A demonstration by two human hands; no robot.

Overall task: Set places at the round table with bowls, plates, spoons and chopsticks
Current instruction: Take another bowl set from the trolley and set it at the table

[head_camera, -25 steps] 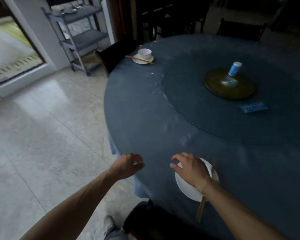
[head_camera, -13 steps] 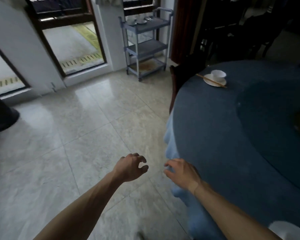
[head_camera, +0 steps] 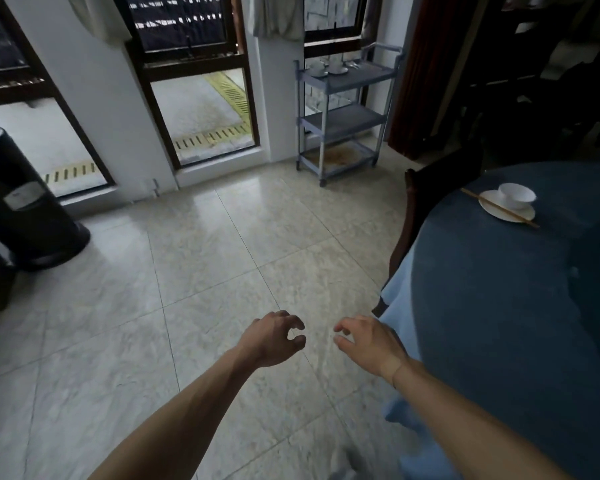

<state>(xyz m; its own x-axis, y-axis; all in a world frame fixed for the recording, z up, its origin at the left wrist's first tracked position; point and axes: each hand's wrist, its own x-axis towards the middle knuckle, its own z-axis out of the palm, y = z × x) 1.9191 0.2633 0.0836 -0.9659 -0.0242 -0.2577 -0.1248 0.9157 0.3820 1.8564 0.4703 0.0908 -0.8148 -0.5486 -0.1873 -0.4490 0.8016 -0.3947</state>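
Both hands have swung off the table and hold nothing: left hand (head_camera: 274,336) fingers curled loosely, right hand (head_camera: 368,341) fingers spread. Far ahead, the cart (head_camera: 343,116) holds more bowls (head_camera: 329,68). One set place (head_camera: 508,206) sits off right.

Glossy stone-look floor tiles (head_camera: 201,271) — matt blue tablecloth (head_camera: 492,306), glazed white bowl (head_camera: 516,195) (wooden chopsticks (head_camera: 499,213) beside), plastic-looking grey cart (head_camera: 343,116).

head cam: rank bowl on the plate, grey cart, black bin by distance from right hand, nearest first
From the right hand:
1. Bowl, ahead on the round table, to the hand's right.
2. Black bin, far left on the floor.
3. Grey cart, farthest, against the window wall.
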